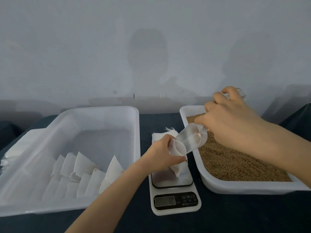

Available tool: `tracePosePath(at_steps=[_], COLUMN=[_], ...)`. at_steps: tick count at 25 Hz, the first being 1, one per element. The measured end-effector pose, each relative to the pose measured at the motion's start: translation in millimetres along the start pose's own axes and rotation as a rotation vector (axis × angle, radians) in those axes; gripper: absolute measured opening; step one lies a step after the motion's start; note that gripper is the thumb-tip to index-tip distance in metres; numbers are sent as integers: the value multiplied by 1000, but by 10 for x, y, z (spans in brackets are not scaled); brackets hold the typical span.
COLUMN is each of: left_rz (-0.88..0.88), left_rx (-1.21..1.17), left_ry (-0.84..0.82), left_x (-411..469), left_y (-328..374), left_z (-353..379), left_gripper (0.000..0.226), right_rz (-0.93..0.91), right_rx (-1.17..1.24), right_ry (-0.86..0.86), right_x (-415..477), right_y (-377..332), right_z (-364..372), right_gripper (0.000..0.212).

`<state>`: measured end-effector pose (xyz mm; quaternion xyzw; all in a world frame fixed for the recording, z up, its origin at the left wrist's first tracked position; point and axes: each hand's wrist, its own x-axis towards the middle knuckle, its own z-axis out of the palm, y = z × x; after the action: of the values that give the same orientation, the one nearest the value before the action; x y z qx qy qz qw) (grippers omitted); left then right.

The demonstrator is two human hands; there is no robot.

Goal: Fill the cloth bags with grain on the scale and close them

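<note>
My left hand (161, 152) grips the mouth of a white cloth bag (176, 169), whose bottom rests on the steel platform of a white kitchen scale (175, 200). My right hand (230, 120) holds a clear plastic scoop (191, 138) by its handle, tilted down with its lip at the bag's opening. The scoop looks empty. Brown grain (235, 162) fills the white tray (235, 187) on the right, under my right hand.
A large white tray (101, 115) on the left holds several filled cloth bags (87, 174) standing in rows. A stack of flat cloth bags (161, 135) lies behind the scale. More flat cloth lies at the far left (15, 152). A dark cloth covers the table, with a grey wall behind.
</note>
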<state>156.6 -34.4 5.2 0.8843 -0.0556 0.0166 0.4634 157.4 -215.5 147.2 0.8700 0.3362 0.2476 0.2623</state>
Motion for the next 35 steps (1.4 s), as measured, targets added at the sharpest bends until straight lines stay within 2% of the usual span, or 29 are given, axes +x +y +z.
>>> tracePosePath(at_steps=[3,7,10,17,29,33,35], left_rz=[-18,-32,-38,-40,-60,-60,-57], left_rx=[-2,12,23,27,43,69,74], left_ry=[-13,-23,-24,-30,-39,-36,-43], left_x=[-2,7,14,18,3,2,5], left_y=[-8,-19,-26,-22,10,17,17], left_z=[-6,-2,8,5,-3,-9,-13], left_gripper=[62,60,58,54,53,54,55], right_rz=[1,27,50,83,154,321,489], right_rx=[-43,-28,-62,104,146,161,233], right_ry=[40,66,98,255,243,273,136], right_x=[-35,-95,-163,-224,-316,-378,-392], right_y=[-52,-14,9,59,277,424,470], right_z=[-10,16,44,139,218,435,659], right_gripper=[55,62,51,50,58,42,37])
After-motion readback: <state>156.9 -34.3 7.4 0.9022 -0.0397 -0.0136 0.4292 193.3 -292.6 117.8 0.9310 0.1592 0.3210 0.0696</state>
